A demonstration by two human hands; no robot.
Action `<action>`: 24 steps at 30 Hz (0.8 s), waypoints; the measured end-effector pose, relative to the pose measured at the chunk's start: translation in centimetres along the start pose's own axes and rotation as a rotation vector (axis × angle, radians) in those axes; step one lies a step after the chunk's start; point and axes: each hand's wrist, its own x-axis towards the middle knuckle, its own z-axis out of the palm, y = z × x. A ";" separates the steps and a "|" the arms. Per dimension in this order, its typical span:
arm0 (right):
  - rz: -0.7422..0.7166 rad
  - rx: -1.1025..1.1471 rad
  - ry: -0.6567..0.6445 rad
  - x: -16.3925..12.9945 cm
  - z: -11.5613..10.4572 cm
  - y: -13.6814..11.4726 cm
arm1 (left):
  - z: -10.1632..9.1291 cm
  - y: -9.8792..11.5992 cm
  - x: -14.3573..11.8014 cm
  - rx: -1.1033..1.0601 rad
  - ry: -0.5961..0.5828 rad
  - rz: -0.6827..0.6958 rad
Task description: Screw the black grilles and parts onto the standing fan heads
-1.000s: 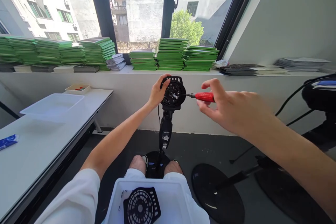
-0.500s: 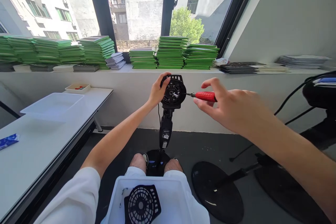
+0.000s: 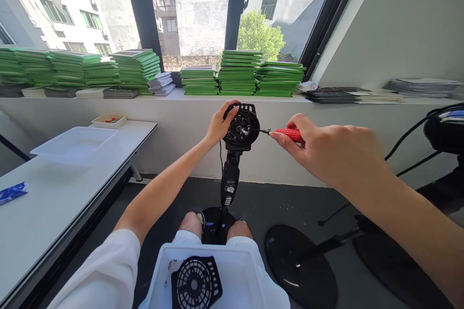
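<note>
My left hand [image 3: 222, 123] grips the upper left rim of a black fan motor housing [image 3: 245, 141], which sits on top of a black stand [image 3: 230, 178]. Inside the round housing, metal and dark parts show. A screwdriver [image 3: 290, 133] with a red handle is held in my right hand [image 3: 319, 142]; its thin shaft points left into the housing's right side. Whether the tip touches a screw is too small to tell. On my lap a white tray [image 3: 239, 251] holds a black vented cover [image 3: 195, 282] and several tiny dark screws [image 3: 171, 265].
At left stands a white table [image 3: 68, 188] with a clear plastic lid or tray [image 3: 76, 141], a small box [image 3: 108, 121] and a blue packet [image 3: 13, 193]. Green stacks [image 3: 239, 75] line the windowsill. Another round black base [image 3: 300, 265] lies right of my legs.
My right hand's fingers, spread around the screwdriver handle half a second ago, have closed on it. The left hand and the housing stay in place, apart from a slight shift of the camera.
</note>
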 end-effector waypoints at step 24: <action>0.008 0.050 -0.102 -0.1 -0.5 -0.1 | 0.1 -0.2 -0.3 -0.006 0.024 -0.005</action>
